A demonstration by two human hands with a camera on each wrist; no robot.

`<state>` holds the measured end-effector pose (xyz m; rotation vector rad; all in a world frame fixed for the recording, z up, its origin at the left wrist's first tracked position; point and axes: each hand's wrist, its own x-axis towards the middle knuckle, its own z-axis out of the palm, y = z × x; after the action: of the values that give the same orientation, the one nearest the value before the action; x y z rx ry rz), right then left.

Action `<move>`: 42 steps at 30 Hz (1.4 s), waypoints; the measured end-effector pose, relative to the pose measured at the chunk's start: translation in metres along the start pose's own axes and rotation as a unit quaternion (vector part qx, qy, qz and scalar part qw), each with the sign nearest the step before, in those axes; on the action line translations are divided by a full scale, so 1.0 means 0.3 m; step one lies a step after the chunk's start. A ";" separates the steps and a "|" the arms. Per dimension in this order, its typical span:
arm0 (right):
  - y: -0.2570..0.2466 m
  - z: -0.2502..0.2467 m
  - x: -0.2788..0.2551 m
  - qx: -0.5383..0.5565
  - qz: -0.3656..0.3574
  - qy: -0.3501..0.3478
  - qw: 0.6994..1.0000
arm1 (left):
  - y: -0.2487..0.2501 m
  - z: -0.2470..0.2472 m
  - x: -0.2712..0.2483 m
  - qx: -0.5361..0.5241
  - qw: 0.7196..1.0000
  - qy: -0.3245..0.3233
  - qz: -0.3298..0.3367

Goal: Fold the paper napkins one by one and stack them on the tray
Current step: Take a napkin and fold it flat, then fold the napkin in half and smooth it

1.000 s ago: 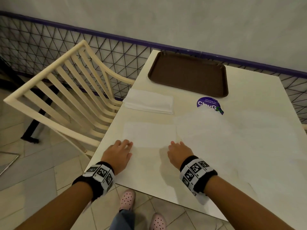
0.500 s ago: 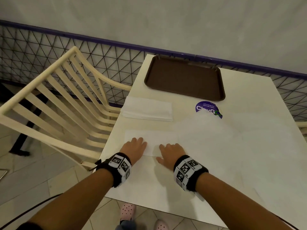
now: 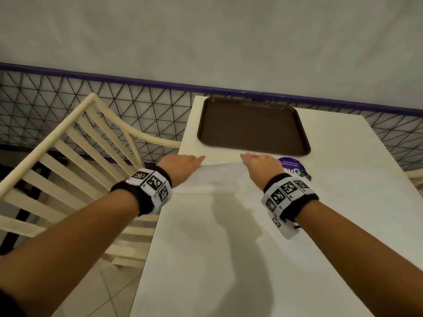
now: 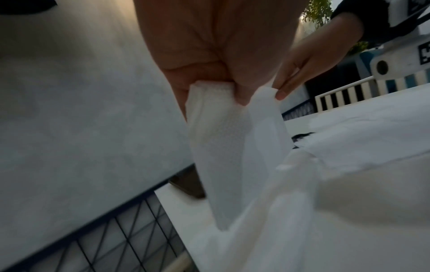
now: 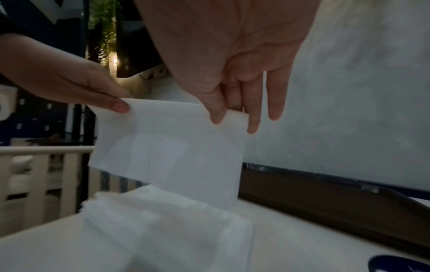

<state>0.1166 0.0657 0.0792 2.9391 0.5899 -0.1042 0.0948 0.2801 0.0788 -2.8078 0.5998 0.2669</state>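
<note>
Two corners of one white paper napkin (image 5: 167, 147) are pinched: one by the left hand (image 3: 180, 165), one between thumb and fingers (image 5: 217, 112) of the right hand (image 3: 261, 164). It is held up above the napkin stack (image 5: 167, 220) on the tabletop (image 3: 229, 259), just beside the brown tray (image 3: 251, 126).

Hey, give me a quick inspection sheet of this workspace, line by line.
Surface: white rectangular table.
Job's things: thin white paper napkin lifted by its top corners above the napkin stack; brown plastic tray bare.
Clutter: round purple sticker.
Grippers: left hand and right hand each pinch a napkin corner.
Cables: nothing seen.
Surroundings: cream slatted chair, black wire mesh fence, grey wall.
</note>
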 end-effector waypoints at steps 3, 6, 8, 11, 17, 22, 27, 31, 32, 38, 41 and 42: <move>-0.011 -0.033 0.062 0.034 0.016 0.018 0.999 | -0.079 -0.015 0.048 0.082 0.994 0.073 -0.022; -0.038 0.004 0.089 0.054 0.036 0.031 0.997 | -0.108 0.041 0.070 0.058 0.987 0.146 -0.021; -0.056 0.056 0.079 0.067 0.033 0.017 0.997 | -0.095 0.108 0.076 0.036 0.987 0.156 -0.009; -0.078 0.164 0.062 0.089 0.014 -0.025 0.996 | -0.047 0.224 0.078 0.044 0.997 0.063 0.006; -0.104 0.311 0.036 0.101 0.022 -0.143 0.984 | 0.013 0.390 0.090 -0.029 0.998 0.060 0.013; -0.104 0.338 0.022 0.110 0.028 -0.140 0.984 | 0.023 0.385 0.092 -0.113 0.992 0.047 0.011; -0.013 0.333 -0.063 0.168 0.101 -0.094 0.976 | 0.056 0.325 0.097 -0.120 0.990 0.057 0.038; 0.112 0.343 -0.217 0.200 0.210 -0.092 0.953 | 0.174 0.267 0.133 -0.127 0.981 0.097 0.115; 0.139 0.351 -0.259 0.204 0.226 -0.096 0.948 | 0.214 0.255 0.143 -0.133 0.977 0.095 0.137; 0.175 0.410 -0.433 0.282 0.256 -0.096 0.920 | 0.426 0.236 0.204 -0.123 0.962 0.043 0.238; 0.165 0.421 -0.447 0.289 0.273 -0.076 0.914 | 0.493 0.200 0.221 -0.119 0.968 0.050 0.217; 0.165 0.420 -0.442 0.285 0.275 -0.079 0.915 | 0.510 0.192 0.228 -0.132 0.970 0.027 0.200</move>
<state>0.0086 -0.0489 -0.0263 3.4629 -0.3750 -0.5220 0.0846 0.1359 -0.0240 -2.9255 1.2308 0.3715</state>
